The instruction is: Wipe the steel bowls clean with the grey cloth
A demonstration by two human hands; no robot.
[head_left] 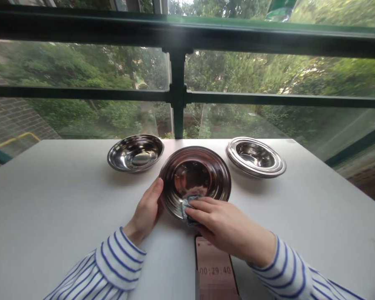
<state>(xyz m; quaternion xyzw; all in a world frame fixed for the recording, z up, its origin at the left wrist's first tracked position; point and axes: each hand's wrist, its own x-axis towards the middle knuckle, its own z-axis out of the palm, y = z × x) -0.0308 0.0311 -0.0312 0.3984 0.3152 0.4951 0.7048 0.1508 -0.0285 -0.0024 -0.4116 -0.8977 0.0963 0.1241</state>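
Observation:
A shiny metal bowl with a wide rim (217, 171) is tilted up toward me over the middle of the white table. My left hand (146, 208) grips its left edge, thumb on the rim and fingers hidden behind. In my right hand (225, 221) is a crumpled grey-blue cloth (189, 210), pressed against the lower rim of the bowl. Much of the cloth is covered by my fingers.
Behind on the left stands a deeper metal bowl (136, 154). Wide-rimmed metal bowls (256, 157), seemingly stacked, sit at the right. A phone (215, 266) showing a timer lies near my right wrist. Green railing (177, 96) and glass border the table's (65, 200) far edge.

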